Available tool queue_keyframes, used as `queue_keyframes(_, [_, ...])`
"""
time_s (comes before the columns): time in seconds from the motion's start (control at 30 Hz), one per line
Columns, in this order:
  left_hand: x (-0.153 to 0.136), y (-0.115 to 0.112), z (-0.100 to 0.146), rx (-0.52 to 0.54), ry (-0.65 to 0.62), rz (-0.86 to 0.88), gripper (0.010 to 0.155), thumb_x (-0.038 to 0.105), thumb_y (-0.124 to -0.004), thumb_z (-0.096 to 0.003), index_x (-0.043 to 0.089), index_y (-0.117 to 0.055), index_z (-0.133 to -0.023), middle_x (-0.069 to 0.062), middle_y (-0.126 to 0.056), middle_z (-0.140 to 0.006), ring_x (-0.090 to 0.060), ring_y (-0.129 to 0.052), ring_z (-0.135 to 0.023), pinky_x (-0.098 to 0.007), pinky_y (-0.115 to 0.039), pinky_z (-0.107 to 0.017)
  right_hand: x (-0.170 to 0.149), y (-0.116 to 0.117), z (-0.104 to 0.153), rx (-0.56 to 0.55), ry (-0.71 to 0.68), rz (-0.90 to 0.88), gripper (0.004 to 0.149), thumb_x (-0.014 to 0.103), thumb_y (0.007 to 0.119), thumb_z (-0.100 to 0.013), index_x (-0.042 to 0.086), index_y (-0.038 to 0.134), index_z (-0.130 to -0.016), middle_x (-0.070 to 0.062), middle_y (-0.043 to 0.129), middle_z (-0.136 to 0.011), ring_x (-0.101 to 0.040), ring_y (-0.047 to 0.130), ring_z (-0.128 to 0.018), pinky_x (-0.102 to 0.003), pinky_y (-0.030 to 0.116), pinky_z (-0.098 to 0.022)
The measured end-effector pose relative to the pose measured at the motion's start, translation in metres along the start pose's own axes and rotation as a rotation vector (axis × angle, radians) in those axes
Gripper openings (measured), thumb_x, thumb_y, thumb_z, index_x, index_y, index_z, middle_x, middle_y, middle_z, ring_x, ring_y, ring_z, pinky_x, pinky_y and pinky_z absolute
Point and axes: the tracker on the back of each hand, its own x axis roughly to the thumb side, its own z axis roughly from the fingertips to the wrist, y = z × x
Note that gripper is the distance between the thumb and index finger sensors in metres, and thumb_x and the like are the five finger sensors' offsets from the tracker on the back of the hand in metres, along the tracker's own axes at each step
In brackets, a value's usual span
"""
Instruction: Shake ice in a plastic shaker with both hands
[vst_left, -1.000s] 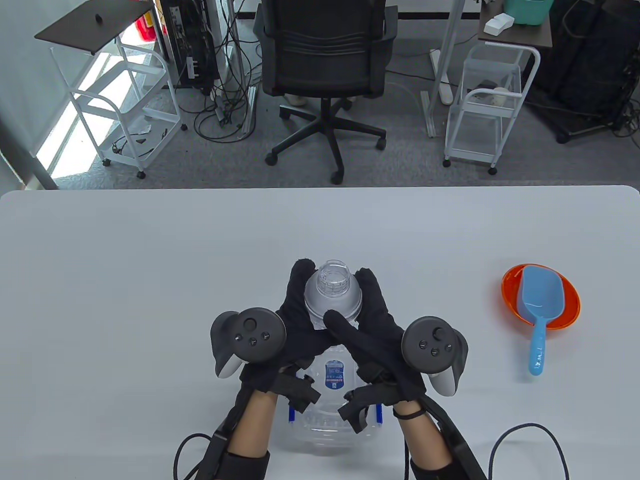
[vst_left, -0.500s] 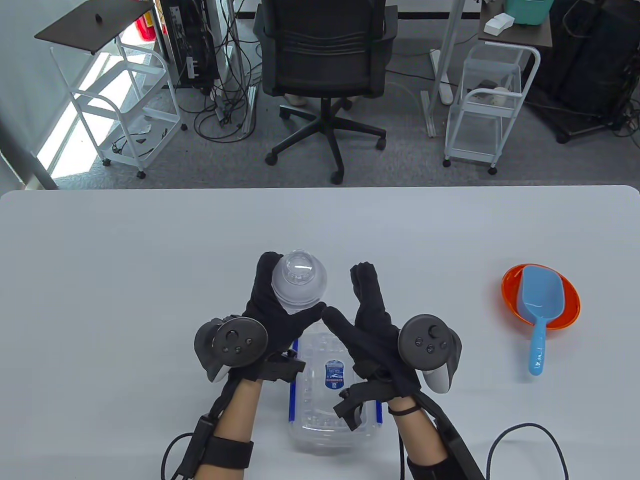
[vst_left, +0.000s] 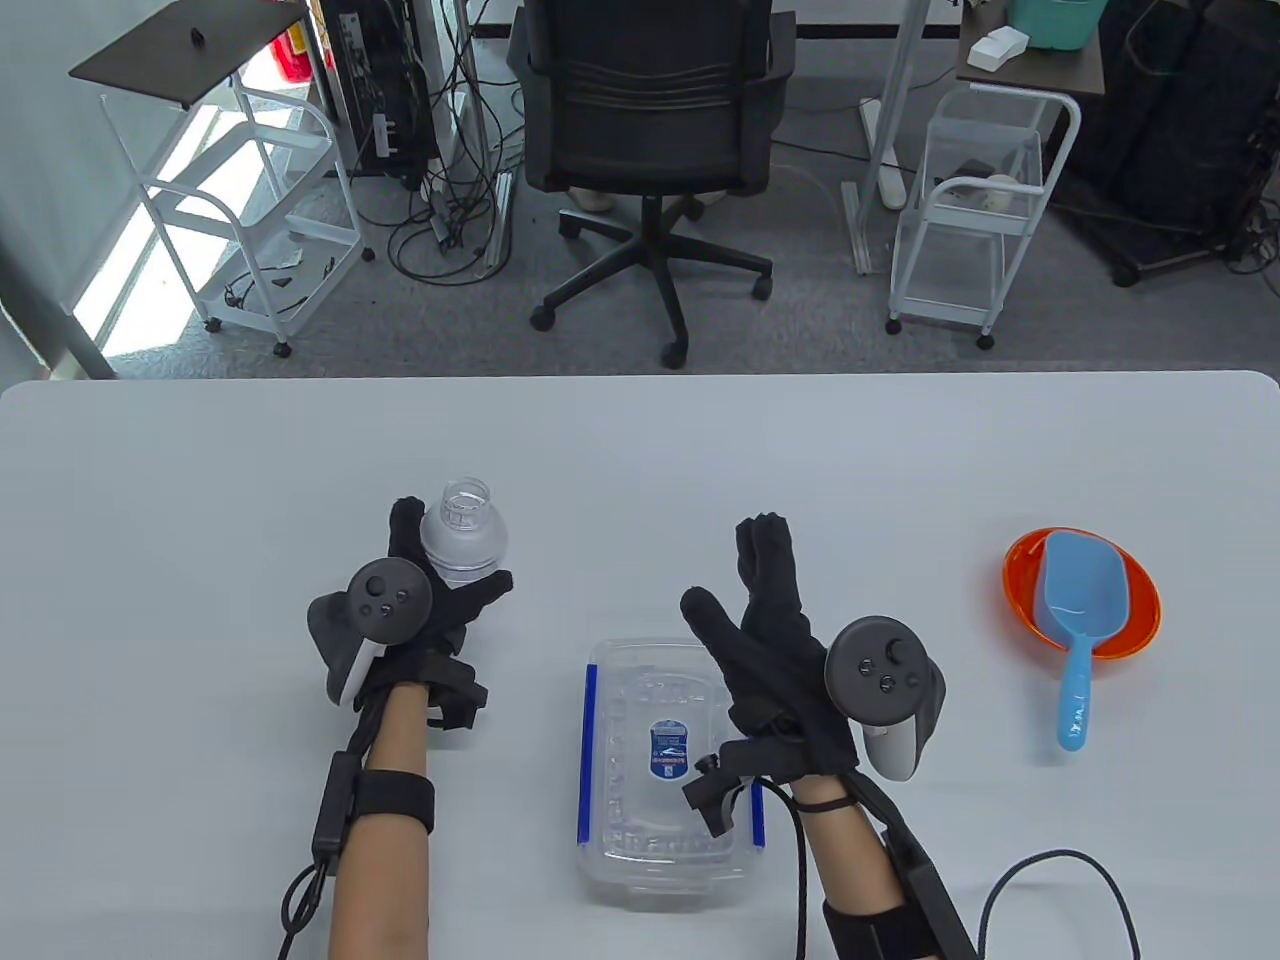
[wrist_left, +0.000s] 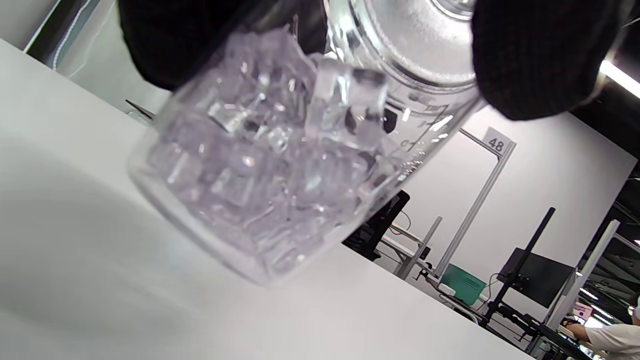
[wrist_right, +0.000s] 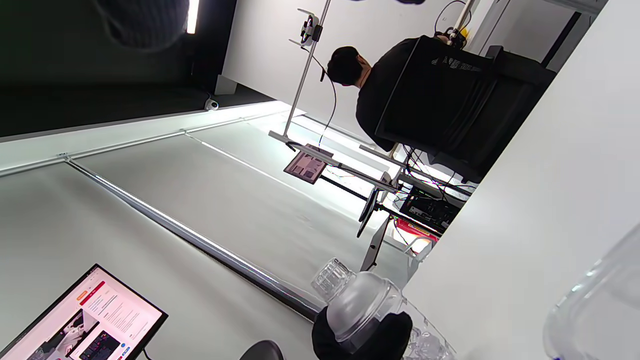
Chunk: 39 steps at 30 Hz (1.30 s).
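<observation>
The clear plastic shaker (vst_left: 462, 533) has a domed lid with a small cap and is full of ice cubes (wrist_left: 280, 165). My left hand (vst_left: 450, 562) grips it alone, left of the table's middle. In the left wrist view the shaker is tilted and its base is close to the white table (wrist_left: 100, 280). My gloved fingers (wrist_left: 535, 60) wrap its upper part. My right hand (vst_left: 730, 565) is open and holds nothing, well to the right of the shaker. The right wrist view shows the shaker (wrist_right: 360, 302) in the left glove from afar.
A clear lidded plastic box (vst_left: 660, 770) with blue clips lies near the front edge, partly under my right wrist. An orange bowl (vst_left: 1135, 610) holds a blue scoop (vst_left: 1080, 620) at the right. An office chair (vst_left: 650, 120) and carts stand beyond the table's far edge.
My right hand has let go of the shaker and drawn off to the right. My left hand has carried the shaker to the left and lower, away from above the box.
</observation>
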Motion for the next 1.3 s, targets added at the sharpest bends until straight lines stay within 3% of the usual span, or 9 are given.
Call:
queue_keyframes(0.27, [-0.021,-0.007,0.004,0.01,0.023,-0.051,0.115,0.069,-0.08,-0.0431,0.016,-0.001,-0.108,-0.014,-0.041,-0.12,-0.039,-0.068,-0.107,-0.056,-0.066,-0.074,-0.003,0.001,0.0,0.004,0.011,0.035,0.09,0.053,0.062,-0.059,0.003,0.007,-0.11,-0.031,0.028,-0.116,-0.062,0.038,-0.102,-0.077,0.041,-0.065])
queue_keyframes(0.37, [-0.029,-0.006,0.008,0.005,0.03,0.048,0.115,0.064,-0.083,-0.0427,0.017,-0.001,-0.107,-0.015,-0.039,-0.12,-0.041,-0.065,-0.108,-0.061,-0.062,-0.073,0.0,-0.001,0.0,0.0,-0.002,0.022,0.09,0.053,0.062,-0.059,0.003,0.007,-0.11,-0.031,0.028,-0.116,-0.062,0.038,-0.102,-0.077,0.04,-0.065])
queue_keyframes(0.57, [-0.046,0.002,0.021,-0.027,0.085,0.079,0.113,0.063,-0.082,-0.0445,0.015,-0.001,-0.108,-0.017,-0.037,-0.122,-0.048,-0.057,-0.11,-0.068,-0.053,-0.072,0.003,-0.004,0.003,-0.014,-0.021,0.025,0.089,0.052,0.062,-0.059,0.003,0.007,-0.11,-0.031,0.029,-0.116,-0.062,0.038,-0.102,-0.077,0.04,-0.065])
queue_keyframes(0.87, [-0.042,0.031,0.036,-0.096,0.041,-0.188,0.115,0.06,-0.081,-0.0461,0.007,-0.001,-0.109,-0.031,-0.029,-0.119,-0.055,-0.049,-0.109,-0.07,-0.051,-0.071,0.01,-0.013,0.003,0.005,-0.018,0.077,0.089,0.054,0.063,-0.058,0.005,0.012,-0.113,-0.031,0.024,-0.118,-0.063,0.03,-0.103,-0.079,0.033,-0.064])
queue_keyframes(0.97, [-0.036,0.054,0.047,-0.036,-0.003,-0.413,0.112,0.059,-0.083,-0.0461,0.008,-0.006,-0.111,-0.029,-0.032,-0.119,-0.054,-0.052,-0.109,-0.071,-0.054,-0.071,0.011,-0.017,0.004,-0.012,0.003,0.19,0.088,0.056,0.064,-0.057,0.008,0.016,-0.114,-0.028,0.024,-0.12,-0.063,0.026,-0.103,-0.08,0.03,-0.065])
queue_keyframes(1.1, [-0.013,0.078,0.063,0.024,-0.18,-0.711,0.104,0.066,-0.069,-0.0509,0.006,-0.012,-0.113,-0.03,-0.034,-0.119,-0.052,-0.056,-0.107,-0.068,-0.059,-0.07,-0.005,-0.02,0.007,0.026,0.042,0.371,0.083,0.057,0.064,-0.056,0.015,0.027,-0.116,-0.02,0.025,-0.123,-0.06,0.023,-0.106,-0.08,0.026,-0.066])
queue_keyframes(1.23, [0.024,0.083,0.078,-0.062,-0.329,-0.595,0.098,0.068,-0.059,-0.0555,0.008,-0.011,-0.117,-0.036,-0.016,-0.12,-0.062,-0.039,-0.109,-0.076,-0.051,-0.07,-0.026,-0.021,0.016,0.125,0.121,0.575,0.083,0.058,0.063,-0.056,0.017,0.024,-0.117,-0.016,0.021,-0.125,-0.057,0.014,-0.106,-0.078,0.018,-0.066])
queue_keyframes(1.3, [0.047,0.08,0.089,-0.096,-0.369,-0.508,0.095,0.067,-0.059,-0.0557,0.01,-0.016,-0.118,-0.035,-0.017,-0.122,-0.064,-0.035,-0.11,-0.08,-0.045,-0.069,-0.036,-0.019,0.023,0.183,0.161,0.661,0.082,0.058,0.063,-0.056,0.018,0.023,-0.117,-0.015,0.018,-0.125,-0.055,0.01,-0.106,-0.077,0.014,-0.066])
